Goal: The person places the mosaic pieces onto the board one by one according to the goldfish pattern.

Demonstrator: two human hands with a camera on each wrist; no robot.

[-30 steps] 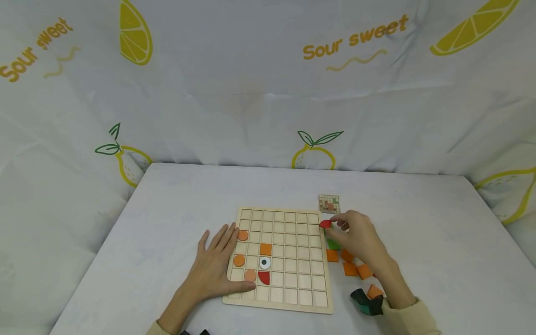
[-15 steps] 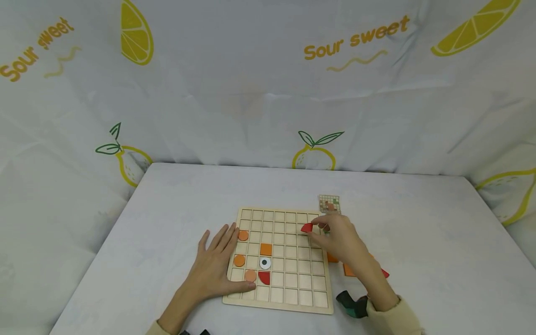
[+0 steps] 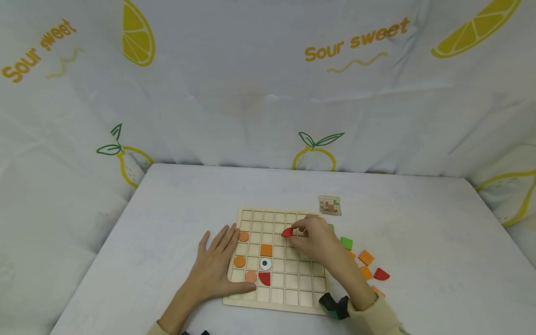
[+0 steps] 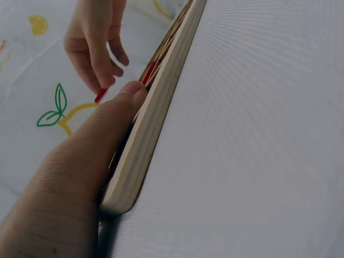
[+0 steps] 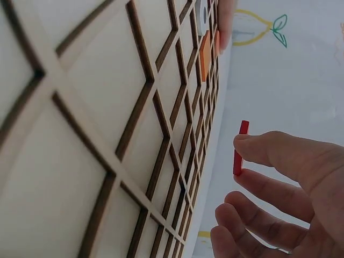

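Between thumb and forefinger, my right hand pinches a red quarter-circle piece above the wooden grid board. In the right wrist view the same red piece is edge-on, held off the board. My left hand lies with fingers spread on the board's left side, its thumb over the lower left squares. On the board sit orange discs, a paler disc, an orange square, a white eye piece and another red quarter-circle.
Right of the board lie several loose orange squares, a green square and a red quarter-circle piece. A small pattern card rests behind the board's far right corner. A lemon-printed white cloth hangs behind the table.
My right hand has carried the red quarter-circle leftward from the board's right edge to over its upper middle, uncovering the loose pieces. The left hand has stayed in place.
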